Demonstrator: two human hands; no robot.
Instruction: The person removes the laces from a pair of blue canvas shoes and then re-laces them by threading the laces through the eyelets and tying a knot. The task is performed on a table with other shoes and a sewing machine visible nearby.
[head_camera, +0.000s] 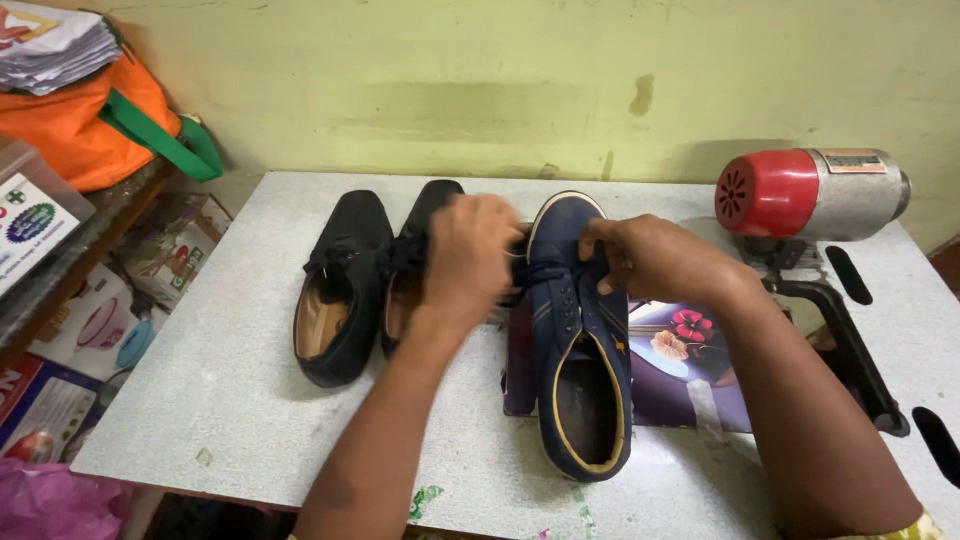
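A navy blue sneaker (580, 350) with yellow trim lies toe away from me on a dark printed box. My right hand (650, 260) pinches its laces near the toe. My left hand (470, 255) is blurred, closed over the laces on the sneaker's left side, and it covers part of a black shoe (425, 215). A second black shoe (340, 290) with a tan insole lies further left, untouched.
The shoes rest on a grey speckled table (200, 380). A red-and-silver motor unit on a black stand (810, 195) sits at the right. An orange bag with green strap (90, 120), stacked papers and boxes crowd the left shelf. A green wall is behind.
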